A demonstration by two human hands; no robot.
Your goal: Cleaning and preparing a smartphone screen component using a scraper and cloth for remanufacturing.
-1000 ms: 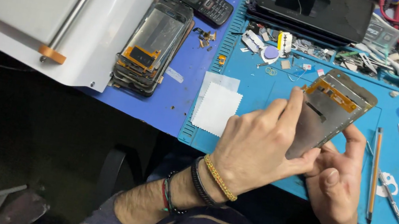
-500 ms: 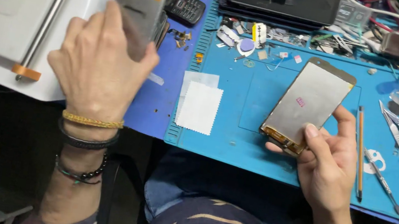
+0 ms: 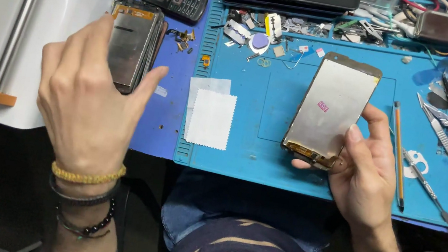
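Right hand point(image 3: 369, 176) pinches grey rectangular phone screen panel point(image 3: 331, 110) tilted above blue silicone work mat point(image 3: 242, 159), back exposed | left hand point(image 3: 90, 102) spread open, empty, beside stacked screen assemblies point(image 3: 130, 45)

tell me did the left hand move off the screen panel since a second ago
Yes. The left hand left the screen panel, crossing leftward off the blue mat to the stack of phone frames beside the white machine.
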